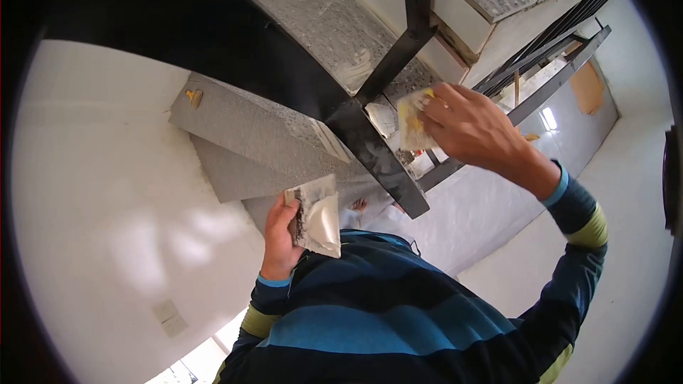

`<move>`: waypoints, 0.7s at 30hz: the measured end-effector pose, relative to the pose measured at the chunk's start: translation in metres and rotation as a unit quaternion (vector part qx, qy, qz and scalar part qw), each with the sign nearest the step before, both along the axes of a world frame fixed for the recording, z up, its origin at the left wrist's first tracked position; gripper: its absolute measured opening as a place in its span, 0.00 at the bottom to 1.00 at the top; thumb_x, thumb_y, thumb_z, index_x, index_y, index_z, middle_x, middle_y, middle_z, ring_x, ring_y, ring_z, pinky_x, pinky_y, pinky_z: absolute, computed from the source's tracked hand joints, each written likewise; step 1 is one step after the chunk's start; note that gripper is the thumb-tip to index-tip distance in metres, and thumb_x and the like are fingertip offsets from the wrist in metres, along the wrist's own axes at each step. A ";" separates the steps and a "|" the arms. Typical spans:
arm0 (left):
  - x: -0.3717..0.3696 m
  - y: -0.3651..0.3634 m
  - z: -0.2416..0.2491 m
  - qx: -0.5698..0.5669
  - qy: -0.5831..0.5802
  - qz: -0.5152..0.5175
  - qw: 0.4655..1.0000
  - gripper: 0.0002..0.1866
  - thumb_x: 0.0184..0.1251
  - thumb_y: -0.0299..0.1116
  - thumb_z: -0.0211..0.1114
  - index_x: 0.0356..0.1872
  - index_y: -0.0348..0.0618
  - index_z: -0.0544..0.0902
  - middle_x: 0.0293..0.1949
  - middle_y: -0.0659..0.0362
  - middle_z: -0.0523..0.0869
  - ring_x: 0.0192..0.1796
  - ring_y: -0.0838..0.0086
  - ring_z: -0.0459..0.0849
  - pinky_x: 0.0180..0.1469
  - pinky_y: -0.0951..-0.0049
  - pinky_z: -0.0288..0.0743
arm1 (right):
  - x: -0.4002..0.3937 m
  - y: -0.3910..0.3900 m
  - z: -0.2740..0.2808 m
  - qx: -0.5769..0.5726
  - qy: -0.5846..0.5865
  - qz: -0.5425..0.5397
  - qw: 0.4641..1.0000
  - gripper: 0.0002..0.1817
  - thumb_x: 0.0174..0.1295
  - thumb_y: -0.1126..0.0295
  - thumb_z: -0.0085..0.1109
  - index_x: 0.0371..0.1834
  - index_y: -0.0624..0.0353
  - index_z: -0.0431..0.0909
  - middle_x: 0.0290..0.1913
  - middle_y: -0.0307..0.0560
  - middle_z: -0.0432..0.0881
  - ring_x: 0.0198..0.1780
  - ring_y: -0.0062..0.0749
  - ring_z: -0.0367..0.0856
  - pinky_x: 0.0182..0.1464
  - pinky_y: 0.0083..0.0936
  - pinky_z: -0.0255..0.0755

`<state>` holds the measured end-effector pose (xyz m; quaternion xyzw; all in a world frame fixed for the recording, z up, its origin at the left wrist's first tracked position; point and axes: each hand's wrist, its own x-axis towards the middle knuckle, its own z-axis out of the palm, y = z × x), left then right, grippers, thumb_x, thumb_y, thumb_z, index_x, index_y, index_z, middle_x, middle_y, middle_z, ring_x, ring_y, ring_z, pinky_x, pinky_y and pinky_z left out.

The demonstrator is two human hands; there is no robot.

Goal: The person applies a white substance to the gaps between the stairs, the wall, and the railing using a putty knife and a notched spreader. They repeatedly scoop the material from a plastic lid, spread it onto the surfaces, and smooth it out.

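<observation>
Near my chest, my left hand (280, 233) grips a flat, stained putty board (304, 195) by its edge, the thumb on top. A smooth, pale mound of putty (324, 222) sits on that board. Up and to the right, my right hand (469, 126) is closed on a thin plastic putty spreader (410, 126) with yellow and whitish smears. The spreader's blade overlaps the black metal railing beam (377, 158) in this view, close to where an upright joins it. Grey, dusty smudges mark the beam's face just below.
Speckled grey stair treads (249, 117) descend at left beside a white wall (107, 192). A small yellow-handled tool (193, 98) lies on one tread. At right, another dark railing (548, 78) runs above a lower floor, with brown cardboard (588, 88) on it.
</observation>
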<state>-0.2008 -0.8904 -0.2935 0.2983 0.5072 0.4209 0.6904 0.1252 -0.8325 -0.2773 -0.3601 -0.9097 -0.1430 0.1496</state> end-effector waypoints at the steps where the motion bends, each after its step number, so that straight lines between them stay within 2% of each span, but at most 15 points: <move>1: 0.001 -0.002 -0.002 -0.019 -0.022 -0.018 0.999 0.16 0.66 0.31 0.48 0.52 0.34 0.69 0.46 0.53 0.78 0.47 0.70 0.79 0.51 0.72 0.73 | 0.000 -0.006 0.000 0.012 0.095 0.010 0.995 0.11 0.38 0.72 0.63 0.28 0.61 0.79 0.30 0.40 0.74 0.39 0.28 0.73 0.34 0.23 0.75; 2: 0.003 -0.005 -0.002 -0.037 -0.044 -0.035 0.998 0.18 0.66 0.32 0.49 0.54 0.34 0.68 0.47 0.52 0.78 0.48 0.69 0.79 0.51 0.70 0.74 | -0.003 -0.015 0.003 0.013 0.094 0.012 0.995 0.11 0.38 0.72 0.63 0.28 0.61 0.79 0.30 0.40 0.74 0.39 0.28 0.73 0.34 0.23 0.75; 5: 0.028 -0.008 0.004 -0.091 -0.094 -0.052 0.990 0.17 0.67 0.32 0.48 0.54 0.34 0.68 0.47 0.52 0.78 0.47 0.68 0.80 0.51 0.70 0.74 | -0.015 -0.051 0.005 -0.094 0.254 0.006 0.963 0.15 0.36 0.76 0.64 0.32 0.61 0.76 0.29 0.43 0.72 0.34 0.32 0.76 0.23 0.25 0.73; 6: 0.035 -0.009 0.003 -0.122 -0.106 -0.063 0.985 0.17 0.67 0.32 0.47 0.54 0.34 0.68 0.47 0.52 0.78 0.47 0.68 0.80 0.51 0.70 0.74 | -0.021 -0.063 0.002 -0.120 0.289 0.003 0.950 0.17 0.34 0.76 0.64 0.33 0.61 0.76 0.31 0.45 0.73 0.34 0.33 0.77 0.24 0.25 0.73; 8: 0.045 -0.008 -0.003 -0.130 -0.109 -0.054 0.984 0.17 0.68 0.33 0.47 0.53 0.35 0.68 0.47 0.52 0.78 0.47 0.68 0.80 0.51 0.69 0.75 | -0.038 -0.078 -0.007 -0.074 0.335 0.021 0.939 0.19 0.34 0.75 0.64 0.36 0.60 0.78 0.34 0.46 0.74 0.33 0.33 0.77 0.25 0.24 0.74; 9: 0.047 -0.008 -0.006 -0.135 -0.129 -0.070 0.980 0.17 0.68 0.33 0.47 0.53 0.35 0.68 0.47 0.52 0.78 0.47 0.68 0.80 0.51 0.69 0.75 | -0.043 -0.086 -0.006 -0.076 0.327 0.026 0.942 0.21 0.37 0.72 0.63 0.41 0.57 0.79 0.40 0.46 0.76 0.33 0.31 0.76 0.29 0.22 0.76; 10: 0.049 -0.008 -0.006 -0.141 -0.148 -0.085 0.975 0.16 0.68 0.33 0.47 0.53 0.35 0.68 0.47 0.52 0.78 0.47 0.68 0.81 0.50 0.69 0.76 | -0.047 -0.094 -0.006 -0.076 0.328 0.024 0.941 0.21 0.37 0.72 0.63 0.41 0.57 0.79 0.40 0.46 0.76 0.33 0.31 0.76 0.29 0.22 0.76; 13: 0.053 -0.004 0.008 -0.128 -0.127 -0.103 0.978 0.16 0.68 0.33 0.46 0.52 0.35 0.69 0.47 0.52 0.79 0.46 0.68 0.81 0.50 0.69 0.76 | -0.051 -0.111 -0.016 0.004 0.189 -0.032 0.981 0.21 0.40 0.69 0.59 0.44 0.53 0.81 0.52 0.42 0.72 0.37 0.29 0.75 0.38 0.20 0.77; 14: 0.054 -0.002 0.009 -0.115 -0.101 -0.106 0.982 0.16 0.68 0.33 0.47 0.52 0.35 0.69 0.47 0.52 0.79 0.46 0.68 0.81 0.50 0.69 0.76 | -0.046 -0.114 -0.012 0.011 0.162 -0.067 0.984 0.21 0.39 0.70 0.59 0.43 0.54 0.81 0.49 0.42 0.73 0.36 0.27 0.73 0.35 0.21 0.76; 16: 0.048 0.003 0.012 -0.123 -0.126 -0.126 0.976 0.16 0.68 0.33 0.46 0.51 0.35 0.70 0.47 0.53 0.79 0.47 0.69 0.81 0.50 0.69 0.76 | -0.033 -0.121 -0.014 0.003 0.115 -0.099 0.989 0.21 0.39 0.70 0.60 0.42 0.55 0.81 0.45 0.41 0.73 0.33 0.25 0.72 0.31 0.22 0.72; 17: 0.048 0.007 0.020 -0.095 -0.111 -0.151 0.978 0.15 0.68 0.32 0.46 0.51 0.35 0.70 0.47 0.53 0.79 0.47 0.70 0.81 0.50 0.69 0.76 | -0.031 -0.124 -0.006 -0.048 0.138 -0.107 0.983 0.20 0.38 0.73 0.61 0.40 0.56 0.81 0.40 0.42 0.74 0.31 0.29 0.70 0.30 0.24 0.70; 18: 0.050 0.012 0.024 -0.066 -0.097 -0.172 0.978 0.15 0.68 0.32 0.47 0.51 0.35 0.70 0.47 0.54 0.79 0.47 0.70 0.81 0.50 0.70 0.76 | -0.027 -0.125 -0.002 -0.050 0.136 -0.107 0.984 0.20 0.38 0.73 0.61 0.40 0.56 0.81 0.40 0.42 0.74 0.31 0.29 0.70 0.30 0.24 0.70; 19: 0.052 0.014 0.022 0.002 -0.055 -0.194 0.980 0.15 0.69 0.32 0.47 0.51 0.35 0.71 0.45 0.55 0.79 0.46 0.74 0.80 0.49 0.73 0.75 | -0.023 -0.125 0.002 -0.058 0.177 -0.098 0.978 0.21 0.36 0.75 0.61 0.40 0.56 0.80 0.39 0.43 0.74 0.32 0.32 0.71 0.30 0.25 0.70; 21: 0.053 0.019 0.018 0.018 -0.022 -0.218 0.976 0.14 0.69 0.32 0.48 0.50 0.35 0.71 0.44 0.56 0.79 0.45 0.75 0.79 0.49 0.75 0.74 | -0.019 -0.124 0.016 -0.075 0.231 -0.102 0.965 0.24 0.32 0.81 0.62 0.40 0.57 0.80 0.36 0.45 0.74 0.37 0.40 0.72 0.32 0.29 0.72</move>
